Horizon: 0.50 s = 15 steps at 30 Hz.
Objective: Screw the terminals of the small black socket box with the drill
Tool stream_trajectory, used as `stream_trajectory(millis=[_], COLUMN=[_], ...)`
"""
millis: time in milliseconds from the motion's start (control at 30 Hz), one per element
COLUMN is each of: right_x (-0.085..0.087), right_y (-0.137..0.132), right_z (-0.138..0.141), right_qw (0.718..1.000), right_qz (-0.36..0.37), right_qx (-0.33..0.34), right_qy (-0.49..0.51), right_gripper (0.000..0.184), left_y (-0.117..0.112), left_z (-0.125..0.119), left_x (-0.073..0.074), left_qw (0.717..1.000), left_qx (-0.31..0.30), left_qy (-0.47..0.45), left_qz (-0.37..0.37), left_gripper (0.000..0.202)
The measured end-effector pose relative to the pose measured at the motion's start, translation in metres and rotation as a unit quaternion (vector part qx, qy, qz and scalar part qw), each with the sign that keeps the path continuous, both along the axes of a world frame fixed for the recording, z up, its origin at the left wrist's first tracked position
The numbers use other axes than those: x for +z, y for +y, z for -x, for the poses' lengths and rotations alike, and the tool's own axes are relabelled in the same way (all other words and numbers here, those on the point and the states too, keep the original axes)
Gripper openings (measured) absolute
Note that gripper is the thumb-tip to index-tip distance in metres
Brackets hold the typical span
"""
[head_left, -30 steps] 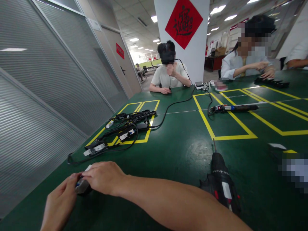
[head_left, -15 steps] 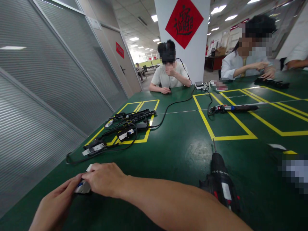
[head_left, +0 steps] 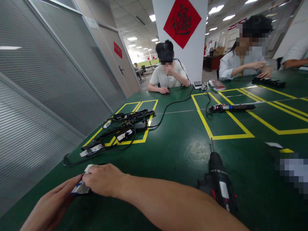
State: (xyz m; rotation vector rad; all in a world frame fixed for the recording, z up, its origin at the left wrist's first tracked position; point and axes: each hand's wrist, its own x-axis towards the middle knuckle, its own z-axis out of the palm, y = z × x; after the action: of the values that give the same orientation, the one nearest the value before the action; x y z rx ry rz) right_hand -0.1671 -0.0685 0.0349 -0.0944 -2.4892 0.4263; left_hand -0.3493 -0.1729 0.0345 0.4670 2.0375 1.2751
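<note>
At the lower left, both hands are on a small dark piece with a white and blue label-like top (head_left: 83, 188); its exact kind is not clear. My left hand (head_left: 54, 197) grips its near left side, with its fingertips by the far edge and its palm side hidden. My right hand (head_left: 103, 178) reaches across from the right, its curled fingers pinching the white part on top. Below my right forearm's line, to the right, a black cordless drill (head_left: 220, 179) lies with its bit pointing away, its lower part partly hidden by the forearm.
Black cables and adapters with white labels (head_left: 125, 134) lie in a yellow-taped area (head_left: 145, 136) of the green table (head_left: 168, 154). A cabled tool-like rod (head_left: 231, 107) rests farther right. Two people sit across the table, another at the right edge. A glass partition (head_left: 60, 64) borders the left.
My left hand has slid slightly left and down. The right-hand fingers are curled more, and more of the white and blue top shows. The whole view has shifted a little.
</note>
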Motion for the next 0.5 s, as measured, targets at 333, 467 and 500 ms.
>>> stream_trajectory(millis=[333, 467, 500], right_x=[0.000, 0.002, 0.003], right_y=[0.000, -0.004, -0.005], right_z=[0.001, 0.001, 0.002], right_qw=[0.957, 0.901, 0.887], right_qz=[0.268, 0.389, 0.414], right_qx=[-0.108, -0.194, -0.202], right_qy=[0.005, -0.020, -0.033], right_gripper=[0.027, 0.046, 0.055], left_y=[0.004, 0.005, 0.004], left_z=[-0.026, -0.022, -0.021], left_x=[0.021, 0.017, 0.015], left_qw=[0.998, 0.999, 1.000], left_qx=[-0.050, -0.013, -0.006], left_qy=[0.024, 0.007, -0.006], left_qz=[-0.017, -0.029, -0.031], left_gripper=[0.037, 0.034, 0.035])
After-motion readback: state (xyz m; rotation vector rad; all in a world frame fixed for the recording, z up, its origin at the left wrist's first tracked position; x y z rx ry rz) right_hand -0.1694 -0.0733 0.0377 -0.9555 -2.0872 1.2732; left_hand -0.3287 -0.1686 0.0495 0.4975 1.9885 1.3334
